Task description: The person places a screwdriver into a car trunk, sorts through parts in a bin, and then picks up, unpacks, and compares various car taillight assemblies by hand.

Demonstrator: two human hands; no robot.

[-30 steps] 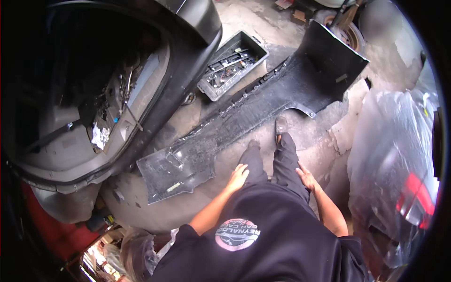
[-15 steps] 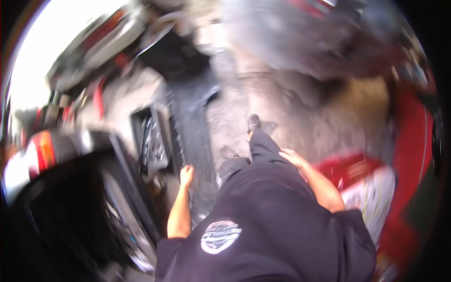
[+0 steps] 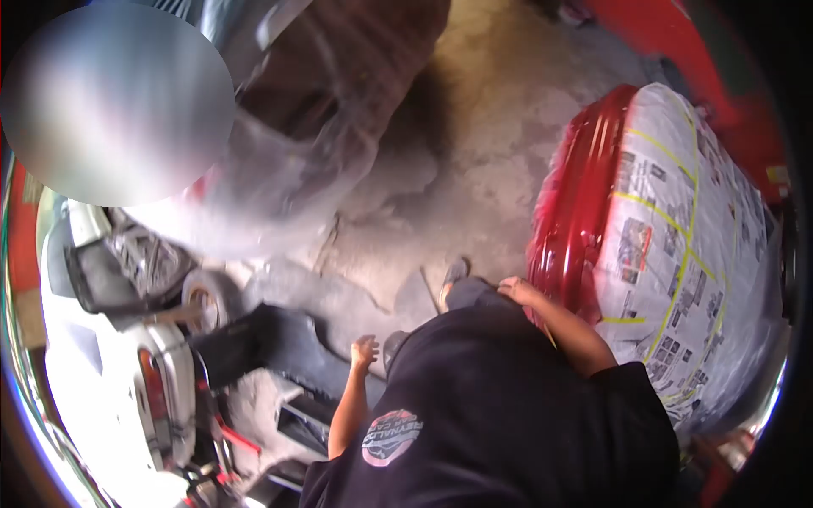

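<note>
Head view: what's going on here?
A person in a dark shirt stands on the floor, apparently holding nothing. The left hand hangs half-curled, in view near the black bumper lying on the floor. The right hand is by the person's leg, with a glossy red panel, edged by taped newspaper, beyond it.

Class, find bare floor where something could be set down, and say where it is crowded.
Bare concrete floor lies between the plastic sheeting and the glossy red panel. Lower left is crowded with the black bumper, wheel and white car.
</note>
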